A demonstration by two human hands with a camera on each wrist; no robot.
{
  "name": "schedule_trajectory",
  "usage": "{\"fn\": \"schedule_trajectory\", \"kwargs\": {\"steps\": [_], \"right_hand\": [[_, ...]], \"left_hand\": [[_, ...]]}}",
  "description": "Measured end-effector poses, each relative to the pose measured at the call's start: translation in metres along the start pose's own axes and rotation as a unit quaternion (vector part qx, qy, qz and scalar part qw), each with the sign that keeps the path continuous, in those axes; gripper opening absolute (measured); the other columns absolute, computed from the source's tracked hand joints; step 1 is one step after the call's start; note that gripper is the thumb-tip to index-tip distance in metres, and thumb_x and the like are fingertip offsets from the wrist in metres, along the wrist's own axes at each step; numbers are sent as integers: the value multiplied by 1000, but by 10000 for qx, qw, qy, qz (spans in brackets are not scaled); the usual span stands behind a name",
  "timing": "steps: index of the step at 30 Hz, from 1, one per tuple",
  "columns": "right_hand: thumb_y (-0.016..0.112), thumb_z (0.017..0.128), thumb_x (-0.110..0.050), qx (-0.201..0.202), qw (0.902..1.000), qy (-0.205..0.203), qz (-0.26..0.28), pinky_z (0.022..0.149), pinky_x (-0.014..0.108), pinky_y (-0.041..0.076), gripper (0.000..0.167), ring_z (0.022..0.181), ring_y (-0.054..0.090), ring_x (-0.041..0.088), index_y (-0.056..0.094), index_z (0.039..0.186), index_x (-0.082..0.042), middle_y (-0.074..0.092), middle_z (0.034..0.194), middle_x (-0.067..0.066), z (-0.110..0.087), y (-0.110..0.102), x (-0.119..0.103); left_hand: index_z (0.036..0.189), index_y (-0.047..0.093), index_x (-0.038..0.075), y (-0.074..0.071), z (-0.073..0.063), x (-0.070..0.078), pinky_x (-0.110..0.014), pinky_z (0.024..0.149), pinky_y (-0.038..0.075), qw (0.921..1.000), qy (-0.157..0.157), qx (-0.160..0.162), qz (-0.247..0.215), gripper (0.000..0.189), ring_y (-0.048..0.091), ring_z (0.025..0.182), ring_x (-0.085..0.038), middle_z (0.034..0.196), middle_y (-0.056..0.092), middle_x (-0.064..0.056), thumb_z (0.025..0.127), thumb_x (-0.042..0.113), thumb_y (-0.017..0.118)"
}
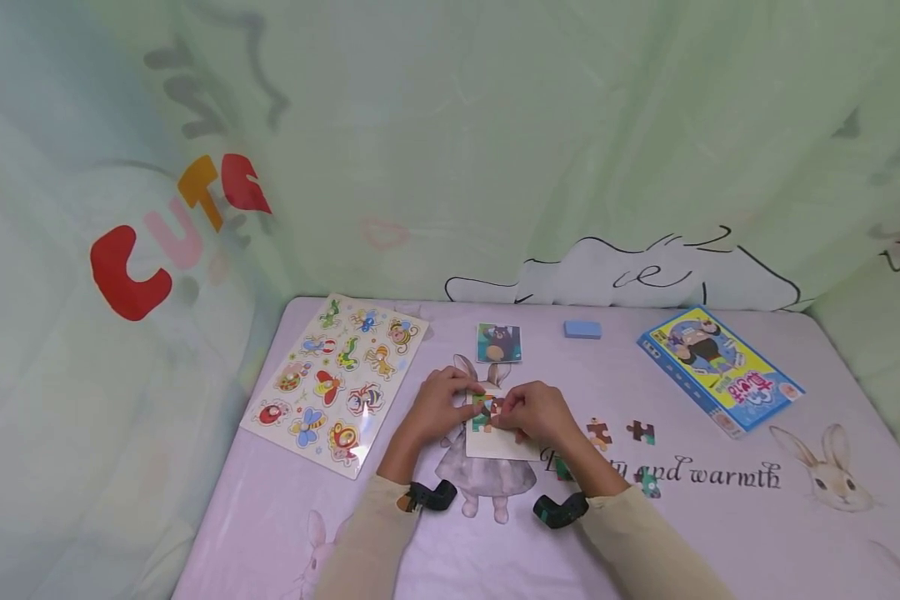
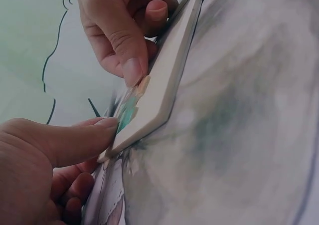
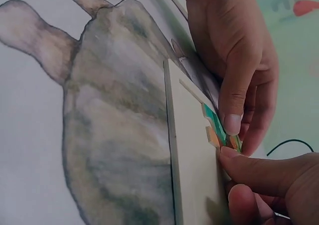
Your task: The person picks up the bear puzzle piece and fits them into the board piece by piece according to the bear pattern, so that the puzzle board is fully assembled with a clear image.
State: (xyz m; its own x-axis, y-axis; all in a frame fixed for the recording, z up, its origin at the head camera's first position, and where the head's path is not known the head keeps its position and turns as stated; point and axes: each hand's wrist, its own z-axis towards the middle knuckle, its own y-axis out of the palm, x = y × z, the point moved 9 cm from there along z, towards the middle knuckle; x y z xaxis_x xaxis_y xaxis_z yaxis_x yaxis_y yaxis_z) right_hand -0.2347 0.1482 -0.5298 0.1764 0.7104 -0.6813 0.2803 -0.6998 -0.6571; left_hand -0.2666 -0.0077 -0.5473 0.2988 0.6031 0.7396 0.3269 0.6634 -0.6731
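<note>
One square puzzle board, cream, flat on the table between the two hands, with green and brown picture pieces set toward its far left corner and bare cream surface along the near side. One left hand, thumb over the board's left edge against a green piece, other fingers curled beyond the rim, holding the board. One right hand, narrow, thumb and fingertip pinching a brown piece at the board's surface. Loose puzzle pieces, four visible, right of the board: one mostly brown, one dark, one green and white, one green partly hidden by the right forearm. One small bear picture card, beyond the board. One blue block, right of the card. One yellow-and-blue box, angled, far right. One insect picture board, slanted, left. Two black wrist devices, one per forearm, by beige sleeves. Table covering: pale lilac, rabbit prints and lettering.
</note>
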Motion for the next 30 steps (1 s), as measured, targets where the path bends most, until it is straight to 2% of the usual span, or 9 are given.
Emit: {"fn": "schedule_trajectory", "kwargs": {"steps": [5, 11, 18, 25, 30], "right_hand": [[86, 82, -24, 64, 9999, -33, -114, 49, 27, 34, 23, 44, 55, 13, 67, 72, -13, 58, 52, -1, -1, -1, -1], [85, 83, -25, 39, 9997, -67, -244, 51, 28, 33, 24, 44, 54, 13, 66, 74, -13, 56, 53, -1, 0, 0, -2], [82, 87, -24, -68, 9980, -563, -292, 52, 28, 34, 14, 45, 56, 15, 70, 89, -17, 55, 56, -1, -2, 4, -7], [81, 87, -22, -200, 9980, -587, -71, 51, 28, 38, 21, 48, 60, 15, 72, 105, -15, 61, 66, 1, -3, 7, -7], [82, 87, -22, -137, 9986, -507, 6, 51, 29, 38, 30, 48, 60, 16, 73, 115, -16, 62, 67, 1, -2, 8, -5]], "left_hand": [[113, 78, 23, 0, 0, 1, -42, 101, 42, 10000, 14, 39, -26, 24, 55, 113, -20, 117, 65, 1, 89, 27, 79], [115, 77, 22, 0, -1, 1, -41, 99, 41, 9999, -26, -105, -6, 32, 53, 111, -21, 119, 63, 0, 83, 25, 84], [116, 77, 24, 0, -2, 0, -41, 98, 41, 9998, -118, -151, -2, 35, 52, 110, -20, 119, 62, 1, 82, 27, 86], [117, 77, 20, 0, -2, 3, -44, 103, 41, 9998, -8, -141, 105, 28, 54, 117, -23, 125, 63, -2, 88, 21, 79], [116, 77, 20, -1, -2, 3, -45, 103, 41, 9999, 11, -124, 110, 28, 54, 118, -24, 125, 64, -3, 88, 20, 79]]}}
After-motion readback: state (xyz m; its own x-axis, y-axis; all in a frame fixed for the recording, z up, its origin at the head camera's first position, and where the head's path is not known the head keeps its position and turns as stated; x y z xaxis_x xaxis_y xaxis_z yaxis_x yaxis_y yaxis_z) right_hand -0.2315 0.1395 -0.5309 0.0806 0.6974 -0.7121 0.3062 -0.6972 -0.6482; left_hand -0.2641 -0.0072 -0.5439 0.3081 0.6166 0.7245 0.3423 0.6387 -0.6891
